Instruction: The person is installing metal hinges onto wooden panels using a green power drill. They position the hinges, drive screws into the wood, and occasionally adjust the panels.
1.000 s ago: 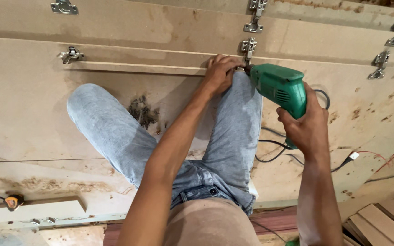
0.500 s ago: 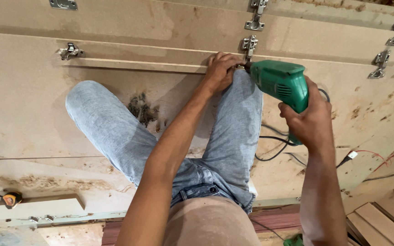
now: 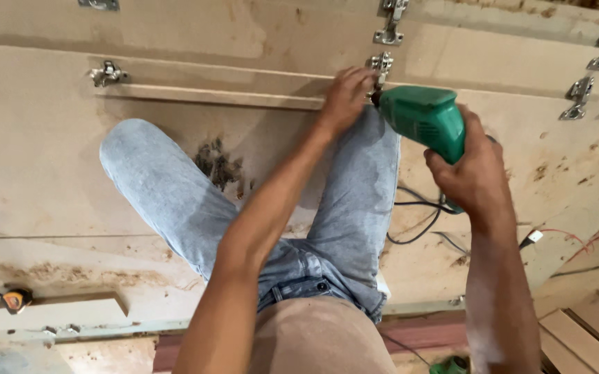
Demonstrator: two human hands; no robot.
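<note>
The right hand (image 3: 479, 176) has its grip closed fully around the handle of a green drill (image 3: 425, 119), whose nose points at a metal hinge (image 3: 381, 66) sitting on the far edge of a large wooden board (image 3: 50, 159) that lies flat beneath the person. The left hand (image 3: 344, 97) rests on that same edge, fingers curled over the board right beside the hinge and almost touching the drill's nose; whether they pinch a screw or only steady the hinge is hidden by the knuckles. The main risk, as I judge it, is that closeness: if the bit skips off the screw head or the hinge shifts, the tip may run straight into the fingers. The drill is held one-handed and at a slant, so a sudden bite could twist it in the wrist or drive the screw crooked and split the thin strip along the edge. The black cord (image 3: 417, 218) loops loosely over the board near the knee in blue jeans (image 3: 175, 194), and a shift of the leg could snag it and jerk the drill. More hinges (image 3: 109, 73) lie along the same edge, well apart.
</note>
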